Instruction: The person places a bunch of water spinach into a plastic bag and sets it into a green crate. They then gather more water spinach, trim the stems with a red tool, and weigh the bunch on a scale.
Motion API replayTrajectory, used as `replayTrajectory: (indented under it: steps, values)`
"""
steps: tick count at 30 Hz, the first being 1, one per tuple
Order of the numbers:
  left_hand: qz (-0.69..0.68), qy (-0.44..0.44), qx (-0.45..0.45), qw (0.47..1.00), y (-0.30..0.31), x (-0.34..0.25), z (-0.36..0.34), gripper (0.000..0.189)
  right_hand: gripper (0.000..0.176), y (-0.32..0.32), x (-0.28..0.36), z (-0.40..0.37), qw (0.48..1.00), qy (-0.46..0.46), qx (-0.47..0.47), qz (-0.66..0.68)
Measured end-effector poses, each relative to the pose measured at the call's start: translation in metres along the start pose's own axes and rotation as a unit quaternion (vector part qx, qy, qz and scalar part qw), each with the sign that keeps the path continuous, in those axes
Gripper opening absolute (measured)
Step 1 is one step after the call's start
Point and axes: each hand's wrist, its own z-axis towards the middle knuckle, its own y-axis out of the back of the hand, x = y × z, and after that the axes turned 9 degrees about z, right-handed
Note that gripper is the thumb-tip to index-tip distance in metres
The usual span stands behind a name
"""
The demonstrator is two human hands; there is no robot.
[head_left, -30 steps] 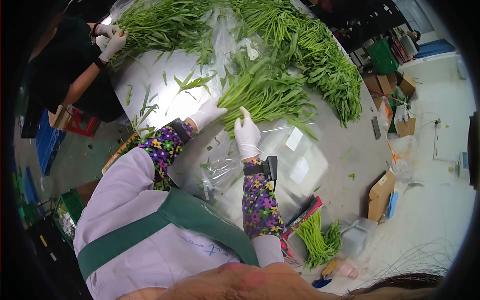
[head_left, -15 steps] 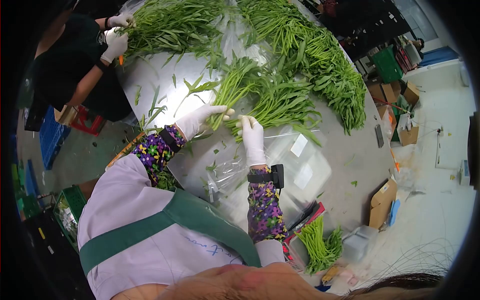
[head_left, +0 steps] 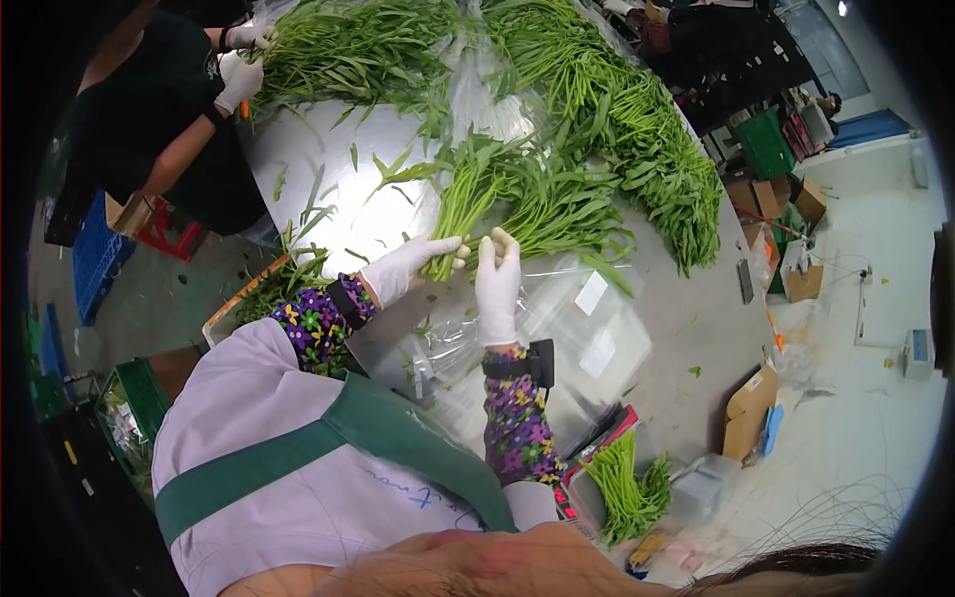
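Observation:
My left hand, in a white glove, is closed around a small bunch of water spinach, stems toward me and leaves pointing away. Close to its right, my gloved right hand has its fingers curled up by the cut stem ends. Whatever is between those fingertips is too small to make out. A larger loose pile of water spinach lies just beyond my right hand. Under my right wrist are clear plastic bags with white labels, flat on the metal table.
Long heaps of greens cover the table's far side. At the far left, a co-worker's gloved hand holds greens. A bunch of greens rests on a scale with red digits at front right. A cardboard box stands beyond the table's right edge.
My right hand has drawn slightly toward me, away from the loose pile, and its fingers have shifted. My left hand still grips its bunch, now slightly lower in view.

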Motion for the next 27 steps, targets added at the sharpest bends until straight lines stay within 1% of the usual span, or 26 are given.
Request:
replayTrajectory:
  steps: [1,2,3,4,5,6,8,9,10,11,12,13,14,15,16,18,20,21,22,24,25,27]
  values:
    - [-0.041,0.001,-0.007,0.999,0.002,0.002,0.004,0.025,0.038,0.000,-0.008,-0.006,0.990,0.109,-0.038,-0.086]
    - [-0.042,-0.003,-0.005,0.999,-0.004,-0.002,0.000,0.025,0.040,0.000,-0.013,-0.013,0.958,0.217,-0.075,-0.170]
    - [-0.079,0.003,-0.008,0.997,-0.015,-0.006,-0.009,0.025,0.043,-0.007,-0.008,-0.027,0.937,0.262,-0.086,-0.217]
    - [-0.115,0.011,-0.011,0.993,-0.025,-0.006,-0.014,0.024,0.043,-0.014,-0.008,-0.031,0.936,0.263,-0.085,-0.218]
    - [-0.134,0.020,0.016,0.991,-0.032,-0.002,-0.011,0.023,0.044,-0.020,-0.009,-0.035,0.914,0.315,-0.092,-0.238]
    - [-0.136,0.018,0.017,0.990,-0.040,0.005,-0.011,0.023,0.045,-0.022,-0.009,-0.036,0.889,0.367,-0.097,-0.258]
    - [-0.187,-0.011,0.049,0.981,-0.055,0.017,-0.014,0.022,0.047,-0.015,-0.017,-0.032,0.893,0.366,-0.092,-0.244]
    - [-0.163,-0.047,0.003,0.986,-0.065,0.007,-0.022,0.023,0.046,-0.012,-0.016,-0.032,0.907,0.350,-0.067,-0.224]
    - [-0.165,-0.053,0.003,0.985,-0.056,0.007,-0.020,0.023,0.045,-0.009,-0.016,-0.031,0.919,0.334,-0.040,-0.205]
    - [-0.130,-0.050,0.010,0.990,-0.048,0.003,-0.023,0.023,0.041,-0.006,-0.019,-0.032,0.952,0.271,-0.047,-0.133]
    - [-0.096,-0.043,0.017,0.994,-0.044,-0.001,-0.024,0.024,0.041,-0.001,-0.021,-0.028,0.952,0.273,-0.045,-0.134]
    - [-0.057,-0.045,-0.019,0.997,-0.039,-0.005,-0.029,0.026,0.040,0.008,-0.022,-0.022,0.942,0.270,-0.032,-0.198]
    - [-0.060,-0.046,-0.017,0.997,-0.031,-0.008,-0.025,0.026,0.038,0.016,-0.022,-0.017,0.928,0.266,-0.019,-0.260]
    - [-0.044,-0.058,-0.007,0.997,-0.018,-0.010,-0.024,0.026,0.032,0.017,-0.025,-0.011,0.928,0.257,-0.043,-0.265]
    - [-0.027,-0.070,0.002,0.997,-0.007,-0.012,-0.023,0.027,0.032,0.021,-0.027,-0.008,0.928,0.258,-0.042,-0.265]
    - [-0.021,-0.089,-0.011,0.996,0.002,-0.021,-0.028,0.027,0.028,0.024,-0.026,0.002,0.941,0.182,0.009,-0.286]
    - [0.093,-0.199,-0.010,0.976,0.013,-0.029,-0.035,0.025,0.026,0.021,-0.031,0.005,0.946,0.183,0.018,-0.268]
    - [0.181,-0.185,-0.069,0.963,0.019,-0.037,-0.047,0.022,0.025,0.019,-0.033,0.006,0.950,0.181,0.022,-0.252]
    - [0.225,-0.201,-0.088,0.949,0.023,-0.042,-0.053,0.022,0.025,0.019,-0.036,0.006,0.950,0.183,0.027,-0.251]
    - [0.267,-0.227,-0.119,0.929,0.024,-0.054,-0.068,0.023,0.027,0.017,-0.034,0.002,0.947,0.159,0.040,-0.275]
    - [0.266,-0.229,-0.124,0.928,0.024,-0.056,-0.073,0.023,0.027,0.016,-0.034,-0.001,0.947,0.161,0.044,-0.274]
    - [0.328,-0.255,-0.141,0.899,0.022,-0.058,-0.083,0.024,0.037,0.009,-0.012,-0.015,0.881,0.276,0.026,-0.383]
